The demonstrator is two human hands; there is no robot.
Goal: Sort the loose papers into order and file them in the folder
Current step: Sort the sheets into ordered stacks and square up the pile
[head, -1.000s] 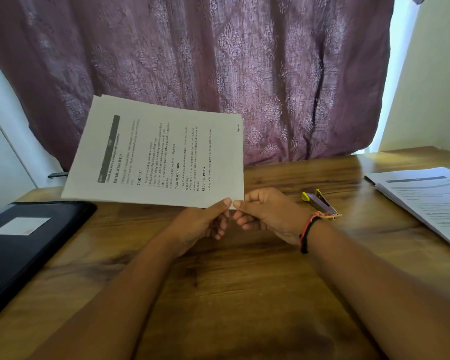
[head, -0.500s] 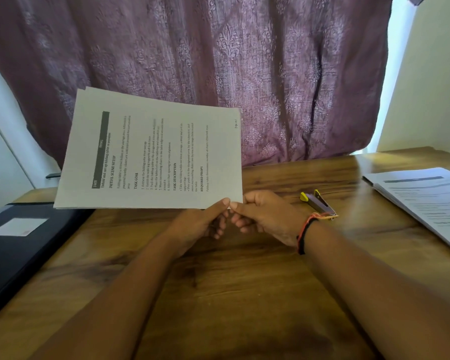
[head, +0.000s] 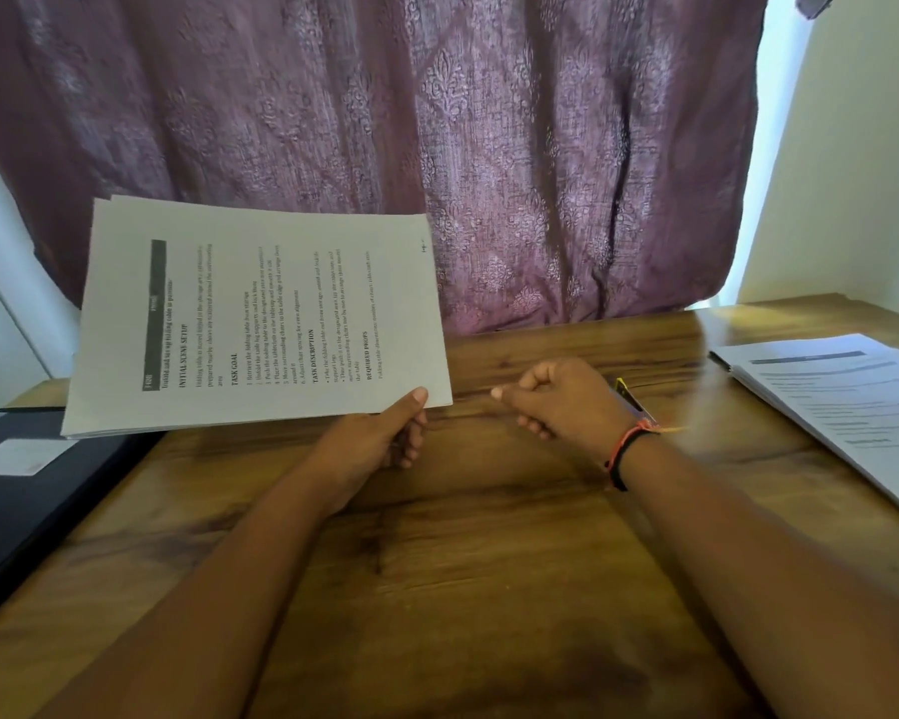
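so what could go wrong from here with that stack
The left hand pinches the stack by one corner, the right hand off it: the sheets, already uneven at the far edge, could fan out or slip. Dropped sheets might scatter over the folder and table, out of order.

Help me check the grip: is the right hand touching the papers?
Apart: the head view shows bare table between the right hand and the papers.
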